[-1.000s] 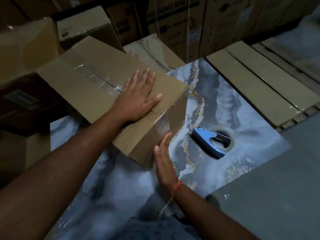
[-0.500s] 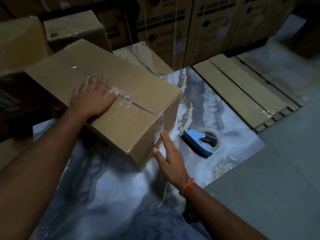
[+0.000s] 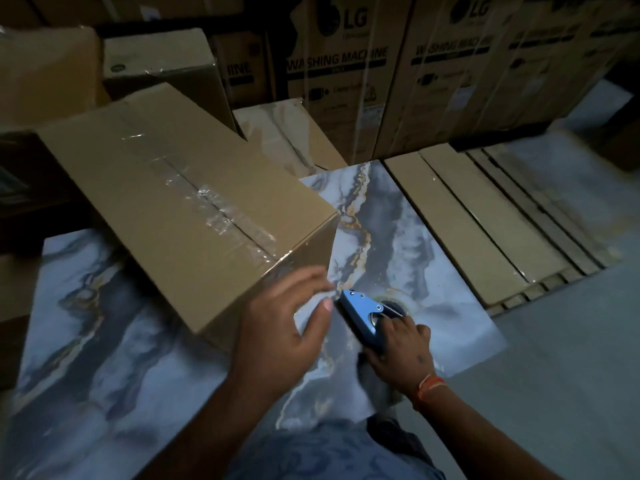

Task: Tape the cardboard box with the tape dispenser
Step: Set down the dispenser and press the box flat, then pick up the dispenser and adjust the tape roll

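Note:
A brown cardboard box [image 3: 166, 202] lies on a marbled blue-grey sheet [image 3: 104, 341], its flaps closed and clear tape [image 3: 221, 209] running along the top seam and over the near end. The blue tape dispenser [image 3: 362, 311] lies on the sheet just right of the box's near corner. My right hand [image 3: 401, 351] is closed around the dispenser's handle. My left hand [image 3: 287, 327] hovers by the box's near end, fingers spread, holding nothing.
Large washing machine cartons [image 3: 398, 74] stand along the back. Smaller boxes [image 3: 156, 60] are stacked behind and left of the box. Flat cardboard packs [image 3: 485, 223] lie on the floor to the right. Bare grey floor [image 3: 554, 375] extends at the lower right.
My left hand has left the top of the box and come down to its near end. My right hand moved right from the box's side and closed on the dispenser.

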The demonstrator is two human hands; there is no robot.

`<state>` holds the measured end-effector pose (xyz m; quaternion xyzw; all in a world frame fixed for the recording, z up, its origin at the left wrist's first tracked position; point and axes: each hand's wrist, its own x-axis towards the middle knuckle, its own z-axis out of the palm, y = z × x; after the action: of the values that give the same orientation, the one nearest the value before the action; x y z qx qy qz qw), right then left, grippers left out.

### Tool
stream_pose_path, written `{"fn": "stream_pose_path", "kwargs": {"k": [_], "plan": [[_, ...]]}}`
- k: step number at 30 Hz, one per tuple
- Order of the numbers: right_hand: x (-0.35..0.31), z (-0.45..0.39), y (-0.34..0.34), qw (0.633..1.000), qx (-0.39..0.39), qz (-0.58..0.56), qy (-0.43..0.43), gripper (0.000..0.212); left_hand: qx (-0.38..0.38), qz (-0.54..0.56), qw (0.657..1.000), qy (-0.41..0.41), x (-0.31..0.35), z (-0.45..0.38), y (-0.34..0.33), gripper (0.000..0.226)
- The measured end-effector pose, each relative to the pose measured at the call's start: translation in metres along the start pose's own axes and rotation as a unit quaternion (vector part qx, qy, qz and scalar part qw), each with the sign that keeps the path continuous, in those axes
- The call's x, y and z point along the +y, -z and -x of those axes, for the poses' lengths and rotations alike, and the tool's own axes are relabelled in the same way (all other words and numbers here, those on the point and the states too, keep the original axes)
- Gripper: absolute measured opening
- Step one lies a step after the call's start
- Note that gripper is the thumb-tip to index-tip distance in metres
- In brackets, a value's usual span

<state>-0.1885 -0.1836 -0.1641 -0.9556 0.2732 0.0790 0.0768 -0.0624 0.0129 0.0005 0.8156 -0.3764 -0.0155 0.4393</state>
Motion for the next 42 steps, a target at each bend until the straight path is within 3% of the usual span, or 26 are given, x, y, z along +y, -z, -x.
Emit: {"fn": "stream_pose_path", "kwargs": {"k": [2, 4, 7, 13, 16, 24, 28, 31, 33, 38, 42], "plan": [[0.008, -0.007, -0.002, 0.999, -0.009, 0.004, 0.042, 0.045, 0.005, 0.026, 0.999, 0.044, -0.003, 0.010, -0.034, 0.017], [0.018, -0.015, 0.002, 0.996, -0.020, -0.006, 0.084, 0.041, -0.016, 0.095, 0.979, 0.181, -0.010, 0.017, -0.073, 0.015], [0.030, -0.029, 0.012, 0.990, -0.015, -0.035, 0.138, 0.037, 0.002, 0.210, 0.885, 0.416, -0.025, 0.029, -0.126, 0.018], [0.067, -0.050, 0.027, 0.968, 0.018, -0.138, 0.209, 0.031, 0.058, 0.294, 0.782, 0.547, -0.006, 0.046, -0.179, 0.014], [0.074, -0.060, 0.041, 0.947, 0.060, -0.200, 0.242, 0.034, 0.060, 0.298, 0.796, 0.524, 0.009, 0.043, -0.184, 0.013], [0.057, -0.057, 0.074, 0.894, 0.130, -0.305, 0.300, 0.026, 0.088, 0.356, 0.847, 0.384, 0.029, -0.005, -0.169, 0.048], [0.045, -0.052, 0.076, 0.897, 0.127, -0.299, 0.300, 0.025, 0.165, 0.343, 0.854, 0.355, 0.027, -0.027, -0.158, 0.052], [0.044, -0.053, 0.078, 0.901, 0.118, -0.299, 0.290, 0.024, 0.192, 0.280, 0.888, 0.310, 0.023, -0.036, -0.140, 0.061], [0.049, -0.055, 0.077, 0.901, 0.117, -0.303, 0.288, 0.025, 0.191, 0.232, 0.913, 0.275, 0.020, -0.037, -0.124, 0.053], [0.054, -0.056, 0.078, 0.896, 0.118, -0.316, 0.289, 0.026, 0.044, 0.073, 0.979, 0.186, 0.000, -0.046, -0.072, 0.037], [0.060, -0.055, 0.073, 0.884, 0.102, -0.351, 0.291, 0.036, -0.083, -0.011, 0.986, 0.146, -0.002, -0.068, -0.051, 0.042]]}}
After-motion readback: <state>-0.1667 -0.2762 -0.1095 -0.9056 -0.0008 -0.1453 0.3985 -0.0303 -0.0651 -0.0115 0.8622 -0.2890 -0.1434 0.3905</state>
